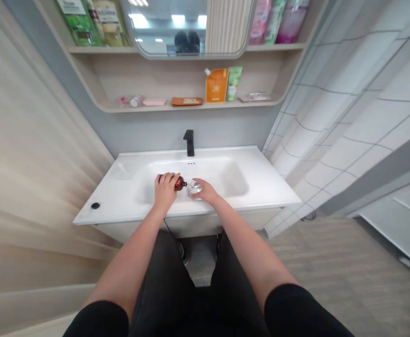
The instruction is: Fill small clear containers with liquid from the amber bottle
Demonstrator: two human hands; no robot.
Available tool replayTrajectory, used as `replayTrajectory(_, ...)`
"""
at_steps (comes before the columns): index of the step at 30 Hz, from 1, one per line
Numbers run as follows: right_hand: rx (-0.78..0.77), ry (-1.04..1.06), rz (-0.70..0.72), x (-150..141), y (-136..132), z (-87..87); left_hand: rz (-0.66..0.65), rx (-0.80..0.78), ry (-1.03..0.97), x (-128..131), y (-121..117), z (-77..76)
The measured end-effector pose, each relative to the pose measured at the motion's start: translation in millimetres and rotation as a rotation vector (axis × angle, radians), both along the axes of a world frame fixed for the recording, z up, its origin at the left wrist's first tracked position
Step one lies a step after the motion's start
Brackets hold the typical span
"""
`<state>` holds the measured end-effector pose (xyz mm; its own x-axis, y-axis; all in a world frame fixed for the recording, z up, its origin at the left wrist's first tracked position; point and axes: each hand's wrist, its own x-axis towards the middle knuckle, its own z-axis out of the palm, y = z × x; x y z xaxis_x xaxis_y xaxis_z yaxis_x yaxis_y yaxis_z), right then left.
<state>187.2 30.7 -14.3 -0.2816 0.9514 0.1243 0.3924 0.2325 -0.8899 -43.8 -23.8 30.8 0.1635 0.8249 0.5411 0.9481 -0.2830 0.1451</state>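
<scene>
Sideways amber bottle (179, 183) just beside clear cup (194, 187), contents indistinct

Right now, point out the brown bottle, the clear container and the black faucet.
Brown bottle (179, 183): head view, on its rounded shoulder below the neck.
Clear container (193, 187): head view, on its transparent wall.
Black faucet (190, 144): head view, on its upright body.

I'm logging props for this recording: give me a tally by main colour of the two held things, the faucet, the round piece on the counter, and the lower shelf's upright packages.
Black: 2 (faucet, round piece)
Brown: 1 (bottle, left hand)
Clear: 1 (cup, right hand)
Orange: 1 (pouch)
Green: 1 (tube)
Total: 6
</scene>
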Motion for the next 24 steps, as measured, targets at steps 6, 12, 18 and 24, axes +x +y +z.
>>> replayTrajectory(6, 0.001, -0.009, 0.002, 0.7, 0.5, -1.0, -0.001, -0.003, 0.001, -0.8, 0.5, -0.6)
replayTrajectory(12, -0.001, -0.005, 0.003, 0.4, 1.4, -1.6, -0.005, 0.002, 0.000, -0.7, 0.1, -1.1)
replayTrajectory(18, -0.001, -0.003, 0.009, 0.5, 2.4, -3.2, 0.008, 0.002, -0.007, -0.4, 1.5, -2.7)
replayTrajectory(24, 0.006, 0.003, 0.005, 0.0, 2.4, -3.0, 0.003, 0.011, 0.001, -1.0, 1.7, -3.3)
